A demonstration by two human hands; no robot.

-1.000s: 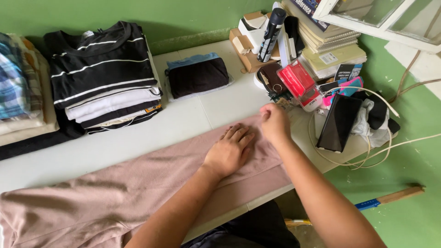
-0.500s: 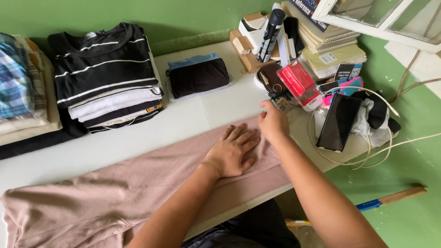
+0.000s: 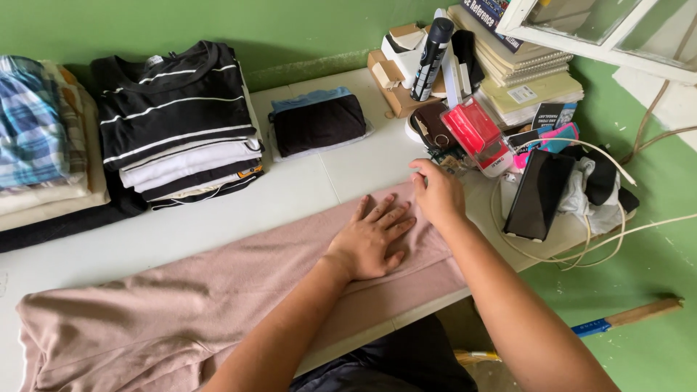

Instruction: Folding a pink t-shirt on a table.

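A long dusty-pink garment (image 3: 181,305) lies stretched across the white table (image 3: 305,189), from the near left to the middle right. My left hand (image 3: 370,239) rests flat on it, fingers spread, pressing near its right end. Just to the right, my right hand (image 3: 435,192) pinches the garment's far right edge, fingers curled on the cloth.
A stack of folded shirts with a black striped one on top (image 3: 174,123) and a plaid pile (image 3: 36,131) stand at the back left. A small dark folded item (image 3: 318,122) lies behind the garment. Books, a spray can (image 3: 432,47), a red box, a black phone (image 3: 539,192) and cables crowd the right.
Both hands stay on the garment's right end. My left hand has slid slightly and spread flatter; my right hand has shifted a little along the edge.
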